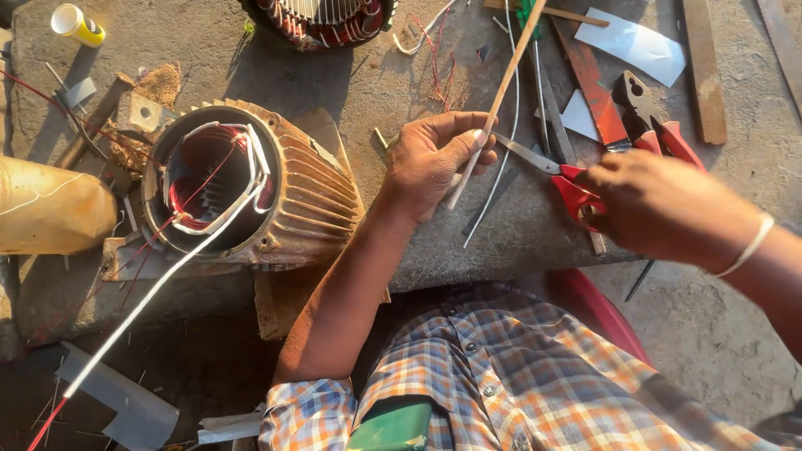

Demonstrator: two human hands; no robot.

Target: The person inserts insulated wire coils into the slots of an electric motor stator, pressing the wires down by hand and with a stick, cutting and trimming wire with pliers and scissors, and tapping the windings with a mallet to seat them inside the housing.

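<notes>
Your left hand (434, 159) is closed around a thin pale sleeve tube (501, 92), pinching it between thumb and fingers. The tube runs up and away from the hand at a slant, and a short end pokes out below the fingers.

Your right hand (660, 205) is closed on the red handles of a pair of scissors (555, 171). The blades point toward the left hand, and their tips lie just beside the tube near the thumb. Whether the blades touch the tube cannot be told.

Take the ribbed motor housing (292, 192) as the landmark; it lies on its side on the concrete slab (401, 67).

- Inside the housing, red copper windings (196, 179) line the bore, with white sleeving looped over them.
- A white sleeved lead (150, 301) runs from the bore down toward you.
- The left hand is just right of the housing, near but not touching it.
- The scissors and right hand are further right, well apart from the housing.
- Red-handled pliers (656, 125) lie right of the housing, beyond the right hand.
- A yellow-and-white bottle (77, 25) lies above and left of the housing.
- A second wound stator (322, 21) sits above the housing at the frame edge.
</notes>
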